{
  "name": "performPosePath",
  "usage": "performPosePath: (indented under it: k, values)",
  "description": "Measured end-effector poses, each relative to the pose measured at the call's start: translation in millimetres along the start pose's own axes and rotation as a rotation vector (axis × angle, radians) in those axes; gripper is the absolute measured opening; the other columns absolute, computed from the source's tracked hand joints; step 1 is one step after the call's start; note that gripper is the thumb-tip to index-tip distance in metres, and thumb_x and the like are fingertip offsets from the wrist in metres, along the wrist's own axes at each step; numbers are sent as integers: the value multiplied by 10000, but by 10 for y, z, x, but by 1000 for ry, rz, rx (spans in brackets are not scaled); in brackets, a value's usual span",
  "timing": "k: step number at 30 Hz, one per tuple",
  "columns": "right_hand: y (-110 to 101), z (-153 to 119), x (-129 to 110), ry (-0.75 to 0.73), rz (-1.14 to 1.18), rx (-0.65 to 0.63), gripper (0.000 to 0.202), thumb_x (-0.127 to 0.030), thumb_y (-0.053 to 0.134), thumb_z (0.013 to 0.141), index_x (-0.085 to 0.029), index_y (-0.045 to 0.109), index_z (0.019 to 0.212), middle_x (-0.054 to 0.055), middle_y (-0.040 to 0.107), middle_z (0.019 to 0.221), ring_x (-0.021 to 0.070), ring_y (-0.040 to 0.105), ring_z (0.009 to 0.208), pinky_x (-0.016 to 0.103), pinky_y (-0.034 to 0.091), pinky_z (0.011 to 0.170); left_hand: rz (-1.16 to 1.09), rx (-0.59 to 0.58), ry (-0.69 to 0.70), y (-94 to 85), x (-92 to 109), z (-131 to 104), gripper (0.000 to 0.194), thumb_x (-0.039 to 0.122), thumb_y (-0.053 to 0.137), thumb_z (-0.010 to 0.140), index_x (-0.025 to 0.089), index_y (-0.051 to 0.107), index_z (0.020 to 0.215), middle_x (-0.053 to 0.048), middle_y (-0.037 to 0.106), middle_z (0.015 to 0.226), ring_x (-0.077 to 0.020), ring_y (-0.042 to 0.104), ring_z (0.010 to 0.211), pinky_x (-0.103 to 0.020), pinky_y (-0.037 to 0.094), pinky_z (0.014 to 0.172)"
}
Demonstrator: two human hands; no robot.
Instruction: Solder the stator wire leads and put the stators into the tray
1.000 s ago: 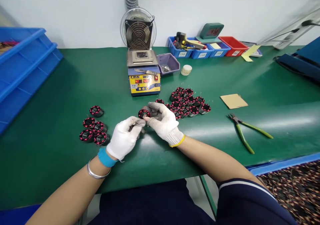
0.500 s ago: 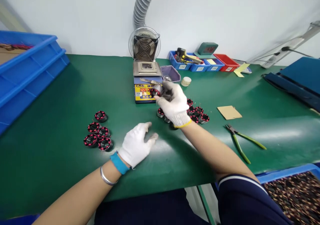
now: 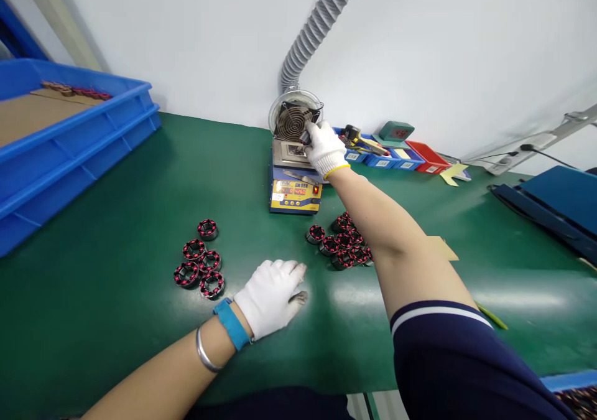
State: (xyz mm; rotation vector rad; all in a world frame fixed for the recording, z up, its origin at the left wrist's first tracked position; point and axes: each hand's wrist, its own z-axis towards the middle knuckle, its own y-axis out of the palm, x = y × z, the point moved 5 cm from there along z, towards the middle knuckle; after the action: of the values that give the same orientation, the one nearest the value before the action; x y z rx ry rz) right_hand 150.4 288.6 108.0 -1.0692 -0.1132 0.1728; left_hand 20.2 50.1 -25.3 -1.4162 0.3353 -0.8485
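My right hand, in a white glove, is closed around a motor stator, mostly hidden by the fingers. It is above the metal top of a solder pot with red digits on its yellow front, close to a round fan. My left hand, also gloved, rests on the table with fingers stretched out and nothing in them. To its left is a small group of stators with red and black windings. More stators are clustered beyond it, partly behind my right forearm.
Blue crates are stacked at the left. Along the wall are small blue bins with tools and a red bin. A grey hose rises from the fan. A cardboard piece and green plier handle lie right.
My right hand has moved forward with the stator, from before the solder pot's front to above its top. My left hand stays low on the table. The view has shifted.
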Motion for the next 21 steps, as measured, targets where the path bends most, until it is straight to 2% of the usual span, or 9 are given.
performPosePath:
  k: [7, 11, 13, 16, 19, 21]
  values:
    - [81, 27, -54, -5, -30, -22, 574, -185, 563, 777, -201, 436, 1336, 157, 461, 1255, 341, 506, 1110, 485, 457, 848, -7, -48, -3, -7, -1, 3, 426, 319, 480, 895, 142, 505, 1281, -117, 586, 1234, -284, 582, 1009, -436, 485, 823]
    - [33, 45, -10, -2, -13, 10, 578, -188, 565, 766, -210, 444, 1331, 147, 471, 1237, 333, 516, 1106, 468, 471, 835, 1, -12, 7, -3, -6, 4, 458, 320, 498, 884, 133, 489, 1302, -127, 565, 1277, -287, 590, 1009, -441, 499, 813]
    - [-31, 28, 36, 27, 35, 50, 580, -208, 571, 764, -217, 448, 1331, 136, 471, 1224, 324, 534, 1080, 471, 475, 835, 8, 51, 8, -1, -17, 3, 483, 321, 514, 876, 127, 475, 1317, -140, 558, 1291, -288, 592, 1019, -436, 507, 807]
    - [-136, -94, 101, 122, 162, 153, 554, -281, 590, 764, -238, 479, 1305, 110, 482, 1204, 295, 557, 1028, 489, 477, 856, 0, 221, -53, -37, -66, -3, 515, 343, 538, 857, 117, 473, 1315, -156, 552, 1302, -300, 593, 1040, -442, 513, 817]
    - [-173, -351, 44, 147, 340, 266, 536, -310, 620, 737, -199, 522, 1252, 105, 518, 1165, 264, 557, 1027, 476, 475, 908, -96, 447, -158, -127, -138, -21, 534, 383, 552, 839, 110, 486, 1294, -163, 540, 1319, -303, 595, 1056, -450, 516, 847]
    - [-132, -578, -73, 140, 517, 295, 531, -298, 644, 710, -157, 544, 1212, 110, 551, 1136, 249, 564, 1026, 458, 476, 930, -257, 557, -244, -167, -207, -30, 545, 393, 558, 827, 106, 484, 1285, -162, 563, 1290, -274, 613, 1028, -426, 519, 872]
